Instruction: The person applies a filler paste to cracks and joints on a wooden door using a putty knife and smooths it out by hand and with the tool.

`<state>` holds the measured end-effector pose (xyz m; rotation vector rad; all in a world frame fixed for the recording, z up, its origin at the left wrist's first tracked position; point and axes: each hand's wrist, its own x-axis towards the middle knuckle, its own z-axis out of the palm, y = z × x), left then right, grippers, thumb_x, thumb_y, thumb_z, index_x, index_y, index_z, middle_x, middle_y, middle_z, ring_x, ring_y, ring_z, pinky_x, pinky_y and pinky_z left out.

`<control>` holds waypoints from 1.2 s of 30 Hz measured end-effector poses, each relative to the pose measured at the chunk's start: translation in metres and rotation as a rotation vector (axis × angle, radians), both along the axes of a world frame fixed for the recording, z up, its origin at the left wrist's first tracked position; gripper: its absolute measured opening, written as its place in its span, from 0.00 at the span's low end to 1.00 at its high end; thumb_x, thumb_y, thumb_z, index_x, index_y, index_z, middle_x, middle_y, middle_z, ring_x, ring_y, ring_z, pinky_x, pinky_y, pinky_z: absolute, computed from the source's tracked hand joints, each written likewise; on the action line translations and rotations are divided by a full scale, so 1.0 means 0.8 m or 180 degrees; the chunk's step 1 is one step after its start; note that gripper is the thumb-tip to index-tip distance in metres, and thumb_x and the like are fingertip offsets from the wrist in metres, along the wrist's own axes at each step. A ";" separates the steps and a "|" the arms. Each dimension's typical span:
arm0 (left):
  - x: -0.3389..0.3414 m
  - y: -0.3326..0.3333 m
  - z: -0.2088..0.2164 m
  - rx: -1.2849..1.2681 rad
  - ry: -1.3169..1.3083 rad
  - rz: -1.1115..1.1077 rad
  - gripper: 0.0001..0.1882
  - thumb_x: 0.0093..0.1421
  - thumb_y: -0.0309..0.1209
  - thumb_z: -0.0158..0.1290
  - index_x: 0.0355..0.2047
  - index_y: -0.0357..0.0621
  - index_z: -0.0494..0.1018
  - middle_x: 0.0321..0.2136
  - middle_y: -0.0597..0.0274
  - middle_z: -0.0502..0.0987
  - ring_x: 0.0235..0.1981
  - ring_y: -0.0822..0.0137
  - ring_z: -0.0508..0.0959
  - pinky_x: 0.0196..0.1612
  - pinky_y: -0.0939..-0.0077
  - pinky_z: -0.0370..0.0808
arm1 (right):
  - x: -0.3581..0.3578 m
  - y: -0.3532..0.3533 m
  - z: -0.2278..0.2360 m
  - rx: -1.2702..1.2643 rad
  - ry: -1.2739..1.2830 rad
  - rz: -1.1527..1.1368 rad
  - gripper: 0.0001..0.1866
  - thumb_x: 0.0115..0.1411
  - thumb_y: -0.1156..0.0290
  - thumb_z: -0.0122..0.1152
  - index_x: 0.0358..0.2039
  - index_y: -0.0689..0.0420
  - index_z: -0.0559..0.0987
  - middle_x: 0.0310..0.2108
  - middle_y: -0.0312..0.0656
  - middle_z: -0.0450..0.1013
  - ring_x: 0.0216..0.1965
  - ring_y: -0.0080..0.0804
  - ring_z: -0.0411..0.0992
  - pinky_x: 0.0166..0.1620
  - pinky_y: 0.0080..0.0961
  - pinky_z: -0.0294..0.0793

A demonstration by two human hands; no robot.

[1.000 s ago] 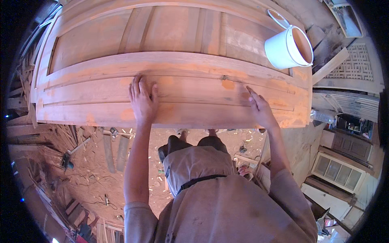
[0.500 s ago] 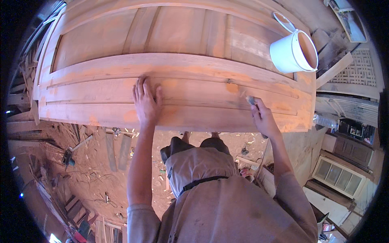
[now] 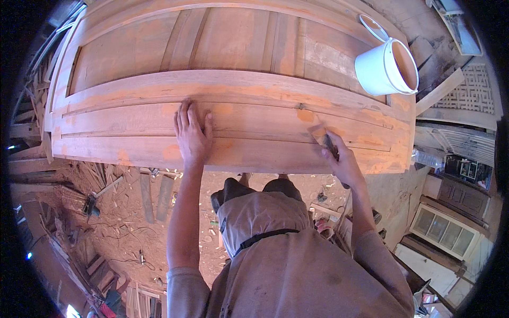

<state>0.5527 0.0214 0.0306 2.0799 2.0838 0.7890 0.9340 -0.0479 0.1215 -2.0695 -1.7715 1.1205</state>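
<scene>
A wooden panel door [image 3: 254, 151] lies flat in front of me, with orange filler patches [image 3: 305, 115] smeared along its grooves and boards. My left hand [image 3: 192, 135] rests on its near boards, fingers spread out and holding nothing. In my right hand [image 3: 343, 163] is a putty knife [image 3: 330, 143], gripped by its dark handle. Its wide blade points up and left, over the near boards just below one of the orange patches. I cannot tell whether the blade touches the wood.
On the door's far right stands a tilted white bucket [image 3: 371, 69], with a round white-rimmed piece [image 3: 374, 27] beside it. Wood offcuts [image 3: 154, 196] and shavings litter the floor. Stacked timber [image 3: 32, 153] lines the left side. A glazed frame [image 3: 442, 230] lies at the right.
The putty knife has turned in my right hand, so its blade and dark handle now show more fully. My left hand stays on the same spot.
</scene>
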 end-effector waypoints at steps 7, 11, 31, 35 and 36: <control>0.002 0.001 0.002 0.0040 -0.0046 -0.0011 0.25 0.66 0.41 0.50 0.56 0.34 0.66 0.59 0.46 0.67 0.63 0.47 0.64 0.67 0.49 0.56 | 0.024 0.018 -0.001 -0.0088 -0.0732 0.0225 0.27 0.60 0.63 0.64 0.56 0.58 0.68 0.42 0.61 0.77 0.44 0.57 0.77 0.48 0.47 0.75; 0.001 0.001 -0.001 0.0030 -0.0022 0.0012 0.25 0.66 0.41 0.51 0.56 0.35 0.67 0.59 0.46 0.67 0.63 0.47 0.64 0.67 0.49 0.56 | 0.033 0.035 -0.008 -0.0165 -0.0742 0.0383 0.24 0.61 0.62 0.63 0.53 0.58 0.70 0.40 0.59 0.77 0.43 0.56 0.76 0.46 0.49 0.75; 0.003 0.000 0.002 -0.0098 0.0020 0.0047 0.26 0.66 0.41 0.51 0.58 0.35 0.65 0.60 0.47 0.66 0.64 0.47 0.63 0.68 0.50 0.55 | -0.030 0.047 -0.046 0.0581 -0.0776 0.0270 0.20 0.61 0.60 0.62 0.47 0.61 0.72 0.31 0.59 0.77 0.35 0.60 0.77 0.40 0.50 0.77; 0.003 0.000 0.003 -0.0132 0.0031 0.0011 0.26 0.66 0.40 0.51 0.58 0.35 0.64 0.60 0.47 0.65 0.64 0.47 0.63 0.68 0.49 0.55 | -0.074 0.046 -0.047 0.0368 -0.1051 -0.0309 0.19 0.63 0.60 0.61 0.46 0.61 0.71 0.28 0.62 0.76 0.33 0.61 0.77 0.36 0.54 0.76; 0.004 0.000 0.005 -0.0127 0.0018 0.0006 0.26 0.66 0.40 0.50 0.58 0.35 0.64 0.60 0.47 0.65 0.64 0.47 0.63 0.68 0.49 0.55 | -0.080 0.046 -0.052 0.0478 -0.1014 -0.0381 0.20 0.63 0.59 0.60 0.47 0.61 0.71 0.28 0.62 0.76 0.33 0.62 0.77 0.36 0.54 0.76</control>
